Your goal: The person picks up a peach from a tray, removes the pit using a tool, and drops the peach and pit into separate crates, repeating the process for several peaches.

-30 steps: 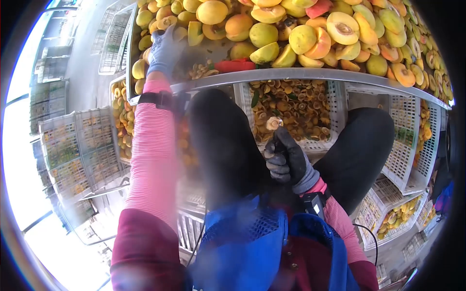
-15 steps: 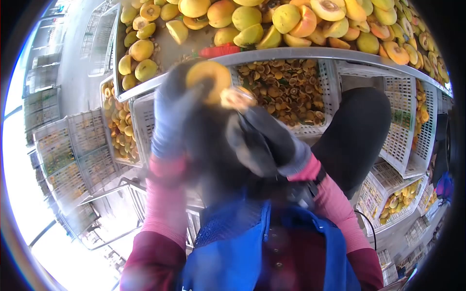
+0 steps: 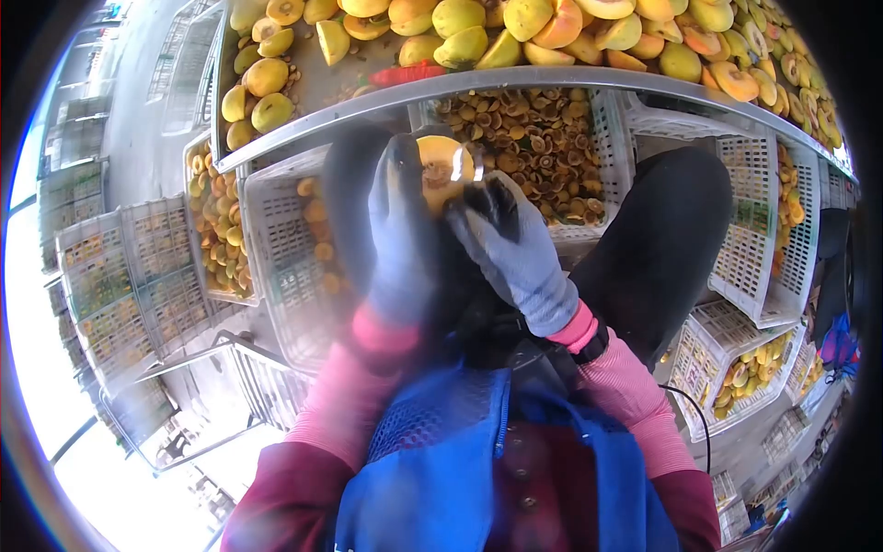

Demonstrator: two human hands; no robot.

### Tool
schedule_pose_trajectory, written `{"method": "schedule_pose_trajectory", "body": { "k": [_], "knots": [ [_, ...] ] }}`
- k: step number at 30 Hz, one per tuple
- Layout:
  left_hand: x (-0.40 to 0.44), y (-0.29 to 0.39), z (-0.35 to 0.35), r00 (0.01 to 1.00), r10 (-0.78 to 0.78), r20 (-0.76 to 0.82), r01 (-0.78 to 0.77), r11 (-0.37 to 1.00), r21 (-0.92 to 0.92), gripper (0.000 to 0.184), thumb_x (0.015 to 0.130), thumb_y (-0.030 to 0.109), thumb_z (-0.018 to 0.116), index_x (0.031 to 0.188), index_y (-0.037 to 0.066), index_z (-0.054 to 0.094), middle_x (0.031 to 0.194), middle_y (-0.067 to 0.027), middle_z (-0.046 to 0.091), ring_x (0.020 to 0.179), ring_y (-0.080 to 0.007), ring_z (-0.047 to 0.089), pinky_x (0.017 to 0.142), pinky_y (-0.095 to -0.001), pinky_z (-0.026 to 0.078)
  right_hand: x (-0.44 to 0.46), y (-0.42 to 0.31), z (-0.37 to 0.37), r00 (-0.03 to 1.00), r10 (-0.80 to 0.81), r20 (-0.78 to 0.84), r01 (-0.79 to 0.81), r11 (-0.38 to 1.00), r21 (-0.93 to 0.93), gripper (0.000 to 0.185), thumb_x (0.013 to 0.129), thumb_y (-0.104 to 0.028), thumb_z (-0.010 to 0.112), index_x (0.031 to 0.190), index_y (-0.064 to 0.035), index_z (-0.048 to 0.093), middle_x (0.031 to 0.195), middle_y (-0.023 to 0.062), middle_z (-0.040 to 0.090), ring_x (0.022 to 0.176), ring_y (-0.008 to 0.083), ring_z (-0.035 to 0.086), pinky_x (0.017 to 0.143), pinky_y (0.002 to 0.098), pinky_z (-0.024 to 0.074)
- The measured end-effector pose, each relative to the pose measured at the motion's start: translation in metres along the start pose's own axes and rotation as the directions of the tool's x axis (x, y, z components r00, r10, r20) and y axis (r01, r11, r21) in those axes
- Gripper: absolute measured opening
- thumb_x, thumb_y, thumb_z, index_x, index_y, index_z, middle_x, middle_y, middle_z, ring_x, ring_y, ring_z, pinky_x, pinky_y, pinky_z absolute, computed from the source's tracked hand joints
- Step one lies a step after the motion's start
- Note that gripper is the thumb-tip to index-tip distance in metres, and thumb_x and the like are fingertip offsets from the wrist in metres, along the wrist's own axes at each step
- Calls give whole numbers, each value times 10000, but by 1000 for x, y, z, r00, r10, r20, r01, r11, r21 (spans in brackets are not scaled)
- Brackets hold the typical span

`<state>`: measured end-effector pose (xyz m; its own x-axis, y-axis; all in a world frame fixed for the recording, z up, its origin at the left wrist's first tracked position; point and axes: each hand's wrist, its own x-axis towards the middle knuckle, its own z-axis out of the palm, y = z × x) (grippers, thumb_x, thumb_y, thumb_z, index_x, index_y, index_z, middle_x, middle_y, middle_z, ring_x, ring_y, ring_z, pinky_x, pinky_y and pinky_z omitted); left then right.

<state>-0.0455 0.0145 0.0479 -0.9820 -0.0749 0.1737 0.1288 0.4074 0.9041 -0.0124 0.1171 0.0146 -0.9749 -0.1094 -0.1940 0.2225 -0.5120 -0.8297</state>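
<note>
A halved yellow peach is held cut face up over my lap, with a brown hollow in its middle. My left hand, in a grey-blue glove with dark fingers, is closed around its left side. My right hand, gloved the same way, is closed at the peach's right edge on a small pitting tool with a shiny curved metal blade. Dark fingers hide the tool's handle. Below and beyond the hands stands a white crate of brown pit pieces and scraps.
A metal-edged table heaped with whole and halved peaches runs across the front. Something red lies near its edge. Another white crate with peach pieces stands by my left leg. More crates flank both sides.
My right hand has turned and moved in against the peach half. The light scrap on the tool is no longer visible there. My left hand has shifted right with the peach half.
</note>
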Motion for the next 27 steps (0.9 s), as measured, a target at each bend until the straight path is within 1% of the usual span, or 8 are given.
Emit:
{"method": "schedule_pose_trajectory", "body": {
  "k": [4, 10, 12, 16, 17, 20, 23, 27],
  "knots": [
    [-14, -35, 3, 1000, 2, 29, -3, 1000, 19, 347, 870, 148, 466, 1157, -47, 492, 1043, -162, 556, 929, -266, 564, 806, -358, 472, -18, -2, -12, 923, -341, 180, 344, 516, -784, 349, 896, -121, 551, 1188, 48, 462, 864, 131, 595, 679, 249, 575, 600, 341, 456],
    [-25, -49, 1, 966, 243, 85, -257, 928, 269, 475, 760, -60, 561, 1221, -83, 448, 1091, -232, 525, 920, -372, 568, 757, -416, 503, -26, -2, -6, 989, -138, 47, 129, 686, -716, 377, 917, -209, 534, 1185, 45, 458, 775, 109, 571, 634, 234, 548, 565, 337, 424],
    [-23, -38, 2, 946, 306, 108, -325, 890, 319, 369, 795, -55, 540, 1160, -78, 487, 1043, -224, 545, 862, -352, 585, 716, -393, 509, -29, 9, -9, 1000, 16, 13, -7, 881, -472, 384, 928, -248, 529, 1180, 33, 465, 730, 66, 539, 622, 170, 525, 554, 279, 398],
    [-13, -29, 0, 914, 366, 176, -391, 909, 142, 224, 843, -11, 524, 1058, -73, 542, 975, -199, 576, 783, -301, 604, 671, -348, 506, -34, 11, -15, 1000, 15, 9, -11, 932, -361, 330, 927, -338, 518, 1020, -22, 537, 709, 164, 590, 588, 333, 571, 553, 402, 463],
    [-11, -27, 1, 886, 425, 184, -449, 886, 115, 202, 856, 9, 523, 1038, -72, 554, 960, -192, 586, 774, -285, 607, 669, -336, 502, -35, -1, -14, 971, 237, 12, -231, 955, -186, 351, 923, -386, 511, 979, -41, 537, 670, 126, 561, 530, 284, 530, 496, 370, 430],
    [-7, -2, -2, 949, 214, 233, -199, 976, -85, 206, 909, 104, 494, 1012, -60, 565, 869, -157, 609, 757, -211, 604, 661, -294, 486, -38, -33, -11, 725, 618, 306, -689, 662, 296, 429, 910, -517, 477, 880, -93, 531, 578, 23, 468, 397, 150, 409, 362, 280, 322],
    [-6, 0, 1, 951, 0, 310, 88, 958, -271, 232, 926, 156, 495, 1010, -45, 574, 831, -130, 617, 749, -175, 593, 674, -278, 477, -35, -17, -25, 586, 421, 693, -810, 266, 523, 514, 901, -620, 384, 848, -126, 518, 550, -28, 397, 375, 84, 337, 337, 234, 247],
    [-12, -13, -1, 866, -218, 450, 379, 874, -306, 311, 968, 255, 435, 1059, -12, 565, 918, -73, 623, 828, -134, 583, 780, -262, 465, -32, -4, -26, 540, 130, 832, -837, -19, 546, 530, 906, -621, 363, 910, -113, 515, 562, -19, 407, 391, 83, 349, 354, 243, 280]
  ]
}}
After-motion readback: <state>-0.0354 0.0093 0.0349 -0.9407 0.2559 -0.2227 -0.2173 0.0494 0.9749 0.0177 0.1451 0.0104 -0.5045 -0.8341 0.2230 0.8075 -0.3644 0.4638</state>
